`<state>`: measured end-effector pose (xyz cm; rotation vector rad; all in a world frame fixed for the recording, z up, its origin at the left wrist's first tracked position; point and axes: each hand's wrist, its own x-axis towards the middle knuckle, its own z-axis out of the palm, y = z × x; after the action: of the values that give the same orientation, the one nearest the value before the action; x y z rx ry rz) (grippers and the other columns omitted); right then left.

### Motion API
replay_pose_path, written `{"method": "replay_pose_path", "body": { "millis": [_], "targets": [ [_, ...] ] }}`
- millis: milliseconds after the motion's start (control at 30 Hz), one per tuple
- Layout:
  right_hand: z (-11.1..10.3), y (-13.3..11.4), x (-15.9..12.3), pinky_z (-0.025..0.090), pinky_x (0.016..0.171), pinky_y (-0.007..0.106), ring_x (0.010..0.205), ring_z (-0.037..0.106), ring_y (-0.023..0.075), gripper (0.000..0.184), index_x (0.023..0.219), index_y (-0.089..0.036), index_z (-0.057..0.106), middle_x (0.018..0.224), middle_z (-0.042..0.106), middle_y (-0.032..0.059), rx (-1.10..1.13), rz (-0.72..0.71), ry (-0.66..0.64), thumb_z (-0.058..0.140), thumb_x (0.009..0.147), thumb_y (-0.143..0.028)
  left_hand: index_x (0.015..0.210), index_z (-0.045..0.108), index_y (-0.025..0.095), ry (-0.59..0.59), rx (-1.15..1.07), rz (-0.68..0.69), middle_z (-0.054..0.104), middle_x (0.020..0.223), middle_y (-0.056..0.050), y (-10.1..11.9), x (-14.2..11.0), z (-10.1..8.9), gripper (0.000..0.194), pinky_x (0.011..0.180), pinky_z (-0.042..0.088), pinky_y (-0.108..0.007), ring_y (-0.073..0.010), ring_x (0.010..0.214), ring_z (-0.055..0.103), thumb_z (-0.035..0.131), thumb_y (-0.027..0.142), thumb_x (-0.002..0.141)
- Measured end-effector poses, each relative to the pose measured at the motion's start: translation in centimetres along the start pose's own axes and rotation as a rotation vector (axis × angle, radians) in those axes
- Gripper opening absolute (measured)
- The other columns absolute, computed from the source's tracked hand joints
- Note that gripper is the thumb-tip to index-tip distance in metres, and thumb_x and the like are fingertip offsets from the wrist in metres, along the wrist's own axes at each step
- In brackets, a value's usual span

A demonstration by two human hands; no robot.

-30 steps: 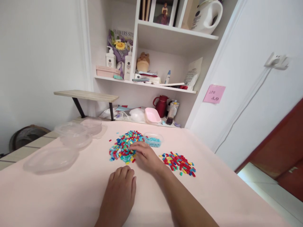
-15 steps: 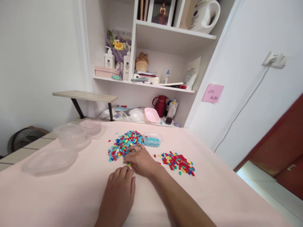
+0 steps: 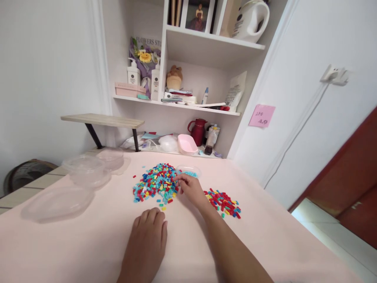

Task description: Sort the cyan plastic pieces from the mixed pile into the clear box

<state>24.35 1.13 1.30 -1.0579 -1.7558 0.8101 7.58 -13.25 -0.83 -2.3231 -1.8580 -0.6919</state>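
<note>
A mixed pile of small toy bricks (image 3: 156, 181) in blue, red, yellow and green lies on the pink tabletop. My right hand (image 3: 190, 190) is at the pile's right edge, fingers bent and drawn together; whatever they hold is too small to make out. Just behind it is a clear plastic tub (image 3: 196, 169) with light blue bricks inside, partly covered by the hand. My left hand (image 3: 149, 232) lies palm down on the table, fingers stretched forward, near a few loose bricks at the pile's front. A second, mostly red pile of bricks (image 3: 225, 202) is to the right.
Clear plastic containers (image 3: 85, 169) stand at the left, with a clear lid (image 3: 59, 202) in front. Along the back are a pink tray (image 3: 187, 144), a red jug (image 3: 198, 131) and a bottle (image 3: 210, 140). A small wooden stand (image 3: 103, 120) rises at the back left.
My right hand has moved right and slightly back, from the front of the mixed pile to its right edge by the tub. The left hand stays in place.
</note>
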Motion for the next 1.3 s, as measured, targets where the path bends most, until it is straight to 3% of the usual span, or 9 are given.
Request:
{"method": "replay_pose_path", "body": {
  "millis": [133,267,467,600,733,833,933,1133,1300],
  "targets": [
    [0.5,0.3,-0.2,0.049,0.073,0.028,0.072,0.063,0.0163,0.032,0.093,-0.022,0.076,0.085,0.069,0.0024,-0.229,-0.044,-0.051,0.048,0.082,-0.014,0.110,0.063,0.024,0.001,-0.004,0.003,0.066,0.113,-0.006,0.1,0.0,0.0,0.030,0.089,0.043,-0.042,-0.0224,0.105,0.058,0.036,0.021,0.097],
    [0.5,0.5,-0.6,0.046,0.088,0.030,0.090,0.062,0.0186,0.037,0.096,-0.024,0.078,0.098,0.068,0.0055,-0.395,-0.070,-0.100,0.048,0.081,-0.008,0.108,0.063,0.024,0.020,0.003,0.006,0.066,0.113,-0.005,0.1,0.1,0.0,0.028,0.089,0.043,-0.042,-0.0223,0.104,0.059,0.037,0.021,0.096],
    [0.4,0.8,-0.7,0.046,0.085,0.028,0.088,0.060,0.0173,0.041,0.089,-0.026,0.080,0.095,0.063,0.0044,-0.358,-0.064,-0.225,0.045,0.081,-0.005,0.111,0.063,0.024,0.034,0.020,0.014,0.067,0.113,-0.005,0.0,0.1,0.2,0.029,0.088,0.044,-0.041,-0.0218,0.104,0.059,0.039,0.021,0.096],
    [0.4,0.4,-0.6,0.045,0.083,0.029,0.086,0.058,0.0169,0.038,0.090,-0.024,0.079,0.094,0.061,0.0047,-0.336,-0.049,-0.182,0.046,0.084,-0.008,0.112,0.064,0.023,0.024,0.022,0.012,0.067,0.113,-0.006,-0.1,0.1,0.2,0.029,0.088,0.044,-0.041,-0.0222,0.104,0.060,0.039,0.021,0.096],
    [0.3,-0.6,-0.8,0.045,0.080,0.030,0.080,0.055,0.0164,0.026,0.104,-0.024,0.075,0.090,0.058,0.0031,-0.339,-0.044,-0.173,0.061,0.083,-0.019,0.110,0.064,0.024,0.044,0.034,0.024,0.068,0.111,-0.005,0.0,0.0,0.1,0.028,0.086,0.044,-0.040,-0.0218,0.102,0.060,0.040,0.021,0.095],
    [0.3,-1.2,-1.2,0.045,0.079,0.029,0.081,0.054,0.0161,0.039,0.112,-0.027,0.072,0.095,0.058,0.0018,-0.305,-0.062,-0.280,0.077,0.074,-0.031,0.109,0.064,0.024,0.055,0.044,0.028,0.068,0.109,-0.005,0.1,0.0,0.1,0.028,0.084,0.045,-0.039,-0.0214,0.100,0.061,0.041,0.021,0.095],
    [0.4,-1.2,-1.5,0.046,0.077,0.028,0.083,0.055,0.0158,0.054,0.116,-0.030,0.069,0.101,0.058,0.0011,-0.294,-0.073,-0.380,0.084,0.065,-0.030,0.109,0.064,0.024,0.054,0.044,0.028,0.068,0.108,-0.005,0.1,0.0,0.1,0.028,0.084,0.045,-0.039,-0.0212,0.099,0.061,0.041,0.020,0.095],
    [0.4,-0.2,-1.3,0.047,0.078,0.029,0.074,0.055,0.0125,0.043,0.114,-0.027,0.069,0.108,0.056,0.0032,-0.280,-0.057,-0.274,0.063,0.075,-0.010,0.110,0.064,0.024,0.049,0.031,0.025,0.068,0.112,-0.005,-0.1,0.1,0.2,0.028,0.088,0.044,-0.041,-0.0217,0.103,0.060,0.040,0.020,0.095],
    [0.0,-0.4,-0.5,0.048,0.081,0.029,0.082,0.060,0.0146,0.042,0.110,-0.023,0.068,0.111,0.060,0.0046,-0.216,-0.024,-0.091,0.051,0.076,-0.007,0.110,0.064,0.023,0.045,0.028,0.025,0.068,0.112,-0.005,-0.2,0.0,0.2,0.029,0.089,0.044,-0.040,-0.0216,0.104,0.060,0.039,0.021,0.096]
  ]
}}
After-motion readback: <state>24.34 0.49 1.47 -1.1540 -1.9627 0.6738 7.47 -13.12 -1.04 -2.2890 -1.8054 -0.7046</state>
